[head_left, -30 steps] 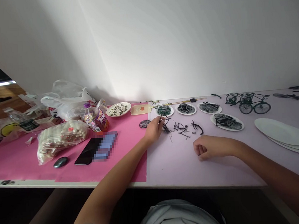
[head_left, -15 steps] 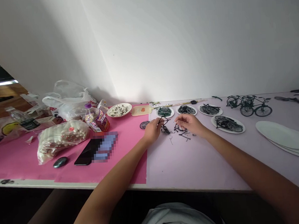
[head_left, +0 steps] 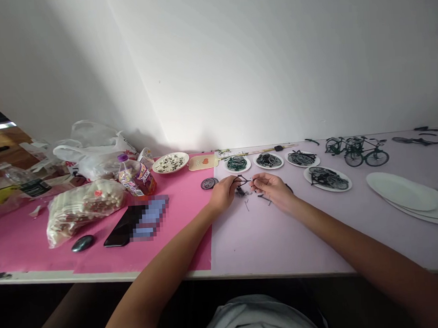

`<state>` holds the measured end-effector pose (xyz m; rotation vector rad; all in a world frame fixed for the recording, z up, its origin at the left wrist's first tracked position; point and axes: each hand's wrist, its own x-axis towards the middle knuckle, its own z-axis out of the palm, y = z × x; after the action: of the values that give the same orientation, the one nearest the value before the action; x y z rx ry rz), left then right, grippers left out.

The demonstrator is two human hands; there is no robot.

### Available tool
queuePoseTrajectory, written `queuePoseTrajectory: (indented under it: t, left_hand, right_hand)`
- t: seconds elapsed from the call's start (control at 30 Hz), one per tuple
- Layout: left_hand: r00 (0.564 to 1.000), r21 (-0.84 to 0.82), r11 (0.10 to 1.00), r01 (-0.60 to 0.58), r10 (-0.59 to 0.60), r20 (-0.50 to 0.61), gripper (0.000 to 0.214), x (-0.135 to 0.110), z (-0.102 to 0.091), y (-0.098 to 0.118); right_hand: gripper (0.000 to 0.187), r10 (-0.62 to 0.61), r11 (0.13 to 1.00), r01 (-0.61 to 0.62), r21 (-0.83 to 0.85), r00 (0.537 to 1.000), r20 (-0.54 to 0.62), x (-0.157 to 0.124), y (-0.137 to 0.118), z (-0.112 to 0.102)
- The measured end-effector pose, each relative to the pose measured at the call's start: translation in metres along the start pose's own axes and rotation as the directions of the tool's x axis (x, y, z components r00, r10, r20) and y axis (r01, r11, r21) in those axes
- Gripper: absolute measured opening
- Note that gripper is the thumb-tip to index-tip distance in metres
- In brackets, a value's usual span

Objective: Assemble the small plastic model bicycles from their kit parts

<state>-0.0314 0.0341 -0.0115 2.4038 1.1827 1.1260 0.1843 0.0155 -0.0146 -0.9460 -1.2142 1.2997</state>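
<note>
My left hand (head_left: 222, 191) is closed on a small black model bicycle frame (head_left: 242, 180), holding it just above the table. Close to the frame's right end, my right hand (head_left: 269, 187) is pinched; whatever lies between its fingertips is too small to name. Small dark plastic parts (head_left: 241, 192) lie on the lilac sheet below, and a thin black rod (head_left: 265, 198) rests under my right fingers. Left of my left hand lie small spoked wheels (head_left: 208, 183). Part of the loose pieces is hidden behind my right hand.
Behind my hands, white plates (head_left: 237, 170) hold green and black bicycle parts; another parts plate (head_left: 347, 186) is to the right. Assembled model bicycles (head_left: 367, 152) stand beyond it, near stacked white plates (head_left: 400, 193). At left are a phone (head_left: 121, 228), a mouse (head_left: 82, 243) and a drink bottle (head_left: 136, 177).
My right hand has moved left and a little down, bringing its fingertips close to the frame in my left hand. The whole view has shifted slightly.
</note>
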Motion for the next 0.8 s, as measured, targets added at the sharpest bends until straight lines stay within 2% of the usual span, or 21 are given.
queuePoseTrajectory:
  t: [0.37,0.8]
  left_hand:
    - [1.000,-0.050,0.999,-0.013,0.014,0.018,0.016,-0.002,0.000,0.003]
    - [1.000,-0.045,0.999,-0.011,0.011,0.009,0.018,-0.003,0.002,-0.001]
  right_hand:
    - [0.049,0.048,0.990,-0.055,0.131,0.997,0.059,0.002,0.009,-0.002]
    - [0.046,0.082,0.990,-0.095,0.103,0.989,0.125,0.001,0.012,-0.004]
